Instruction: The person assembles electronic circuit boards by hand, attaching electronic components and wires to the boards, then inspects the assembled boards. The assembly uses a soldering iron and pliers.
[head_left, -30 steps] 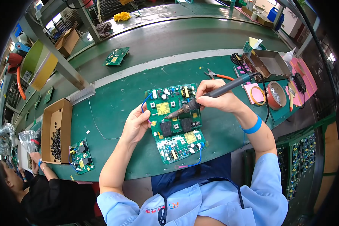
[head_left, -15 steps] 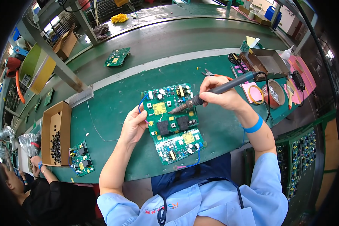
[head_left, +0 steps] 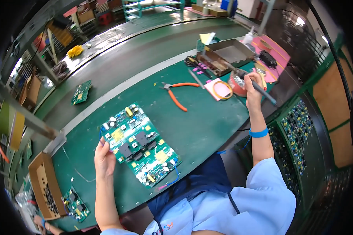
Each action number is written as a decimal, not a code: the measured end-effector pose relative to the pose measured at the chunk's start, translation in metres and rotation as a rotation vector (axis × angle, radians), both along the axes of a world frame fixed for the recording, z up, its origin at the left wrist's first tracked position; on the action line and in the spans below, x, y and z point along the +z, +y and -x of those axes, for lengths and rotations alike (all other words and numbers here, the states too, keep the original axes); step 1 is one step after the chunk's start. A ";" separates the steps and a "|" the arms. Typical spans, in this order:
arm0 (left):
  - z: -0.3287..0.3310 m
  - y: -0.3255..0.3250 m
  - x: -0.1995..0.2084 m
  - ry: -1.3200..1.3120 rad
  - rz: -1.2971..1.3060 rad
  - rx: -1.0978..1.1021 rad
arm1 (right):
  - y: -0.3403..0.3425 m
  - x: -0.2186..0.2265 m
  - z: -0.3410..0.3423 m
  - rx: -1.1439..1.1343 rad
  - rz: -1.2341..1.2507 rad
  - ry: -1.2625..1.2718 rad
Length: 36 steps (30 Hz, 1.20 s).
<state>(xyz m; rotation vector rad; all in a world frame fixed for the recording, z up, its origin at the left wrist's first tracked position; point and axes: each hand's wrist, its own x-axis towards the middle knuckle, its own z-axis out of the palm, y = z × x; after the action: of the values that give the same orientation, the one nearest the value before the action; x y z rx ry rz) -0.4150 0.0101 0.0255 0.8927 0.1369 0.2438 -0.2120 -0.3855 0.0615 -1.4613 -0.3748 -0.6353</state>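
Note:
A large green circuit board (head_left: 155,144), crowded with components, lies tilted on the green bench. Its left edge is in my left hand (head_left: 105,158), thumb on top and fingers wrapped beneath. Blue wires (head_left: 177,171) trail from the board's ends. Away to the right, my right hand (head_left: 253,88) grips a soldering iron (head_left: 267,96) over a red bowl (head_left: 237,90) containing shiny silvery material. The iron's handle slopes down to the right while its front end points up-left over the bowl's rim; the exact tip is blurred.
Orange-handled pliers (head_left: 177,101) lie open beyond the board. A yellow ring (head_left: 222,90) and a brown tray (head_left: 233,53) sit beside the bowl. At left are a cardboard box (head_left: 37,172) of small black parts and another circuit board (head_left: 75,205). A co-worker's hand (head_left: 38,221) shows lower left.
My right hand has carried the soldering iron from above the board to the red bowl, and the iron's direction has swung round. My left hand still holds the board. The whole view has turned rightward.

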 end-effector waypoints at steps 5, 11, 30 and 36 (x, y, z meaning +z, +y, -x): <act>-0.005 0.002 -0.004 -0.021 0.008 -0.011 | -0.058 -0.046 0.003 -0.479 0.491 -0.113; -0.003 -0.001 -0.003 -0.017 -0.007 -0.019 | -0.071 -0.058 -0.001 -0.559 0.517 -0.050; 0.023 0.001 0.030 0.165 0.082 0.067 | -0.046 -0.011 -0.148 0.194 -0.969 0.650; 0.043 -0.029 0.023 0.247 0.139 -0.093 | 0.016 -0.010 -0.099 0.701 -0.385 0.608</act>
<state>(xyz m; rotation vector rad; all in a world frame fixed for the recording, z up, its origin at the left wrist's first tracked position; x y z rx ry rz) -0.4581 -0.0186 0.0486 0.7867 0.3366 0.0354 -0.1126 -0.3698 0.0518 -0.9886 -0.2397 0.2943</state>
